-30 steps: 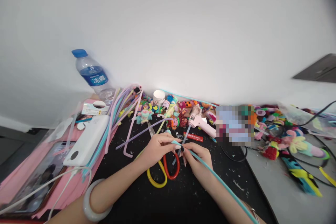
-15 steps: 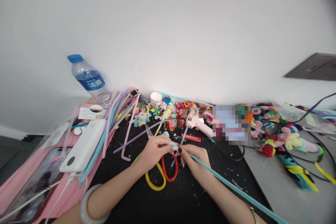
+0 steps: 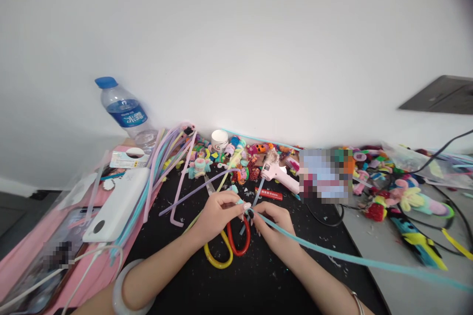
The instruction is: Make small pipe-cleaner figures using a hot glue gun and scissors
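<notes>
My left hand (image 3: 220, 214) and right hand (image 3: 275, 224) meet fingertip to fingertip, both pinching the turquoise pipe cleaner (image 3: 314, 244) near one end; its long tail runs across my right wrist and off to the right. I judge this step to be shaping that end, though my fingers hide the exact bend. The next move seems to call for a steady left pinch while my right guides the loose length. Just below lie red-and-yellow-handled scissors (image 3: 220, 266) on the black mat (image 3: 281, 280); beyond, the pink glue gun (image 3: 281, 175).
</notes>
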{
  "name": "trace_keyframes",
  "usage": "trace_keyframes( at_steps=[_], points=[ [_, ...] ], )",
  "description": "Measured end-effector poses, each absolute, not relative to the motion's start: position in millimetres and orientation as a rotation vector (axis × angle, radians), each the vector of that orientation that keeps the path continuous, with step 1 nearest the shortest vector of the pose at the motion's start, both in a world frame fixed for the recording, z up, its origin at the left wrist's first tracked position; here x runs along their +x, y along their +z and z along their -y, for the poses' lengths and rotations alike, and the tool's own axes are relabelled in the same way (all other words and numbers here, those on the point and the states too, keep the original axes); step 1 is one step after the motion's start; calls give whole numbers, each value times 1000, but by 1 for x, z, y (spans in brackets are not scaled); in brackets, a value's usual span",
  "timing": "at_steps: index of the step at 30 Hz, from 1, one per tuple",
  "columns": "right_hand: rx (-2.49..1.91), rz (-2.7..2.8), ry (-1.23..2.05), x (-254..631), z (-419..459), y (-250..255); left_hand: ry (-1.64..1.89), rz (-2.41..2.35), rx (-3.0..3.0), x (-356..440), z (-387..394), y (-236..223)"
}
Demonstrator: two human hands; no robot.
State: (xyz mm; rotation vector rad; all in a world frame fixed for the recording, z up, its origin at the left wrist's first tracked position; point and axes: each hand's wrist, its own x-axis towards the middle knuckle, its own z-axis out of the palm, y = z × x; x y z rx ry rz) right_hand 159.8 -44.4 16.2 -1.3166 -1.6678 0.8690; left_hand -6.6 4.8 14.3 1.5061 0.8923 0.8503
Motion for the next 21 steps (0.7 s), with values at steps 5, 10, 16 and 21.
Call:
trace_keyframes(
  at_steps=[5,10,16,21],
  points=[
    [-1274,1692,825,161,44,19,781,-879,1262,-5,-4,9],
    [-1231,1717,817,160,43,20,782,-841,1191,-4,-3,11],
    [-1246,1724,815,159,44,20,843,-811,1253,-5,-5,13],
    [-1279,1689,833,162,44,18,821,-870,1076,-4,-4,13]
  ],
)
